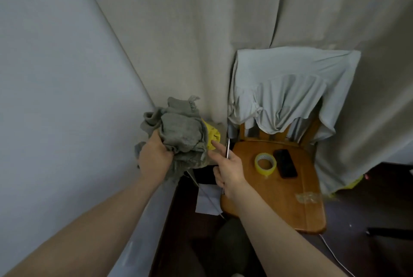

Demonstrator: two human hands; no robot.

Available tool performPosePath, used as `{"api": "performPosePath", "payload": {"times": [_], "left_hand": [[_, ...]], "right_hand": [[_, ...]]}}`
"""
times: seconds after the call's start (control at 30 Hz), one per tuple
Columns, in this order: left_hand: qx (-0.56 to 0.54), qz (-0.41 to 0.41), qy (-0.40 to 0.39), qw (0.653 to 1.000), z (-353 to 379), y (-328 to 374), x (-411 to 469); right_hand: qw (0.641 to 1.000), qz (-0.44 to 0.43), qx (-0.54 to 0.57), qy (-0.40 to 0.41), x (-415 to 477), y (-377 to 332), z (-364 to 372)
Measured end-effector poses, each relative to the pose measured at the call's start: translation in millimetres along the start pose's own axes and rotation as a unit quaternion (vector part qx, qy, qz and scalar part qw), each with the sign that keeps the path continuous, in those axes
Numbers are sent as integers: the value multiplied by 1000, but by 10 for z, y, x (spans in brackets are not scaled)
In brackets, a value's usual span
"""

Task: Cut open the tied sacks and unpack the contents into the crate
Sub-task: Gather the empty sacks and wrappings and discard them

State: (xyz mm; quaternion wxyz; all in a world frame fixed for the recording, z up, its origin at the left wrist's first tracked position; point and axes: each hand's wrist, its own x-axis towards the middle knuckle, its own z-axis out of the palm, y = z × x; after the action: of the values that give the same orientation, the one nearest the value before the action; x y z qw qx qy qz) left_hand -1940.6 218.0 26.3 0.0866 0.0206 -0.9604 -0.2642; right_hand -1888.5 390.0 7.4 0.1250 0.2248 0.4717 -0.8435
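Note:
My left hand (154, 158) grips a bundle of grey cloth (178, 133), lifted in front of the curtain at centre. Part of a yellow sack (212, 134) shows behind the cloth on its right side. My right hand (228, 168) holds a thin metal blade, probably scissors (227, 149), pointing upward, with the index finger stretched toward the yellow sack. A dark container (205, 174) sits below the cloth, mostly hidden; I cannot tell whether it is the crate.
A wooden chair (290, 205) stands to the right, with a roll of yellow tape (265, 163), a black phone (285, 163) and a scrap of clear tape (307, 197) on its seat. A pale shirt (288, 89) hangs over its back. White paper (206, 200) lies on the dark floor.

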Motion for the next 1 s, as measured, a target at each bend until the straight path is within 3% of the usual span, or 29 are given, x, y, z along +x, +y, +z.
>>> {"api": "performPosePath", "payload": {"times": [0.33, 0.5, 0.6, 0.7, 0.77, 1.0], "left_hand": [[81, 109, -37, 990, 953, -271, 1440], [162, 116, -93, 975, 1547, -566, 2055], [215, 97, -225, 945, 1944, -807, 2237], [173, 38, -341, 923, 2258, -1097, 2269], [141, 11, -380, 914, 2396, -1281, 2280], [120, 49, -458, 880, 2886, -1802, 2458]], "right_hand": [[980, -133, -133, 63, 1472, -147, 90], [957, -125, -259, 38, 2372, -96, 247], [927, -98, -361, 43, 2843, 2, 285], [884, -69, -462, 10, 3204, 122, 268], [851, -39, -523, -28, 3405, 217, 238], [762, 51, -641, -71, 4065, 640, -70]]}}
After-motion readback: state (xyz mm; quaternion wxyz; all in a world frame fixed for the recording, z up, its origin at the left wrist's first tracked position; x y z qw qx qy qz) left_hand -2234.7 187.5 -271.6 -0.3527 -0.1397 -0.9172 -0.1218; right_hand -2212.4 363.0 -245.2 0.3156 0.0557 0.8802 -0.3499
